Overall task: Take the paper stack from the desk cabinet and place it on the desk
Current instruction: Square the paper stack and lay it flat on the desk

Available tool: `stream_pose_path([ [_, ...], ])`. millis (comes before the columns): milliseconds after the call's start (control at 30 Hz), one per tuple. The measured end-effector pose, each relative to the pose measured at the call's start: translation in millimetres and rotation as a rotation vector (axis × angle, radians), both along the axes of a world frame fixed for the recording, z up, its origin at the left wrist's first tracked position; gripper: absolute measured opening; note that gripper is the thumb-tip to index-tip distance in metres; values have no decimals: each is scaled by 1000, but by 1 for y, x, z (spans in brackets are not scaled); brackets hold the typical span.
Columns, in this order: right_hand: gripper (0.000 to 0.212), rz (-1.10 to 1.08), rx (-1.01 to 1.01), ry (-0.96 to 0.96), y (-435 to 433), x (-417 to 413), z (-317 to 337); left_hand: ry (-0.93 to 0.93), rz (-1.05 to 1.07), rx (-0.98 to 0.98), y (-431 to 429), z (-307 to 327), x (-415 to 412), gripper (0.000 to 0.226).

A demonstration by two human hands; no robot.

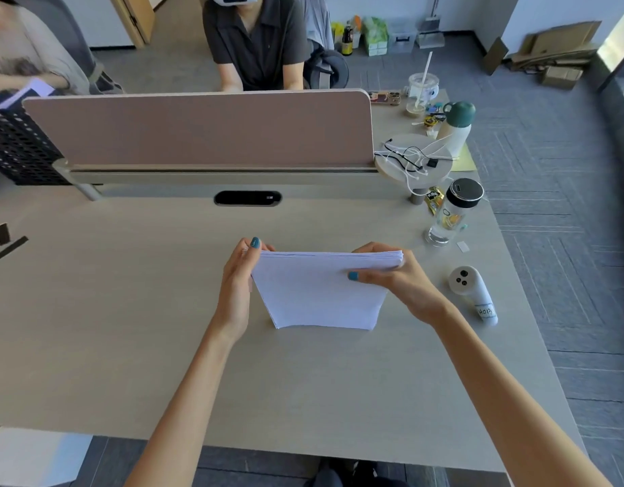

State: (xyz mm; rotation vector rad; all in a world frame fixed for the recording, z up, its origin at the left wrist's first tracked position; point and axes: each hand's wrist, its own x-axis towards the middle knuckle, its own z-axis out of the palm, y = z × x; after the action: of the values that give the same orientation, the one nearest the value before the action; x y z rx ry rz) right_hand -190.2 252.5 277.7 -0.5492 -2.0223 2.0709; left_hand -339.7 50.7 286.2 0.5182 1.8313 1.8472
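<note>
A white paper stack (316,293) stands on its lower edge on the light wooden desk (127,328), near the middle, tilted toward me. My left hand (238,282) grips its left side with the thumb over the top corner. My right hand (391,275) holds the upper right corner, thumb across the front sheet. The desk cabinet is not in view.
A pink divider panel (198,128) runs along the back. To the right stand a clear bottle with a black lid (451,212), a white handheld device (474,293), a round stand with cables (412,158) and a green-capped flask (456,126). Two people sit behind the divider.
</note>
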Motion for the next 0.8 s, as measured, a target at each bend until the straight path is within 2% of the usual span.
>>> stream_pose_path([
  [33, 30, 26, -11, -7, 2, 0, 0, -13, -56, 17, -3, -2, -3, 21],
  [67, 33, 51, -18, -12, 4, -1, 0, -8, -102, 9, -6, -3, -7, 29],
  [133, 35, 102, -15, -19, 8, -3, 0, 36, -207, -70, -12, -6, -18, 63],
  [200, 35, 159, 5, -39, 13, -4, -2, 41, -334, -165, -12, -5, -26, 78],
  [300, 34, 146, 0, -66, 16, -4, -15, -30, -483, -290, -7, -6, -30, 57],
  [400, 27, 59, -15, -50, 17, -10, -20, -70, -470, -309, 3, -9, -33, 39],
  [533, 27, 12, -38, -29, 24, -31, -16, -92, -416, -283, 20, -7, -53, 35],
  [700, 25, -93, -119, -116, 44, -64, -24, -119, -477, -288, 53, -11, -90, 35],
  [800, 20, -128, -170, -184, 59, -83, -41, -196, -481, -334, 76, -27, -114, 31],
])
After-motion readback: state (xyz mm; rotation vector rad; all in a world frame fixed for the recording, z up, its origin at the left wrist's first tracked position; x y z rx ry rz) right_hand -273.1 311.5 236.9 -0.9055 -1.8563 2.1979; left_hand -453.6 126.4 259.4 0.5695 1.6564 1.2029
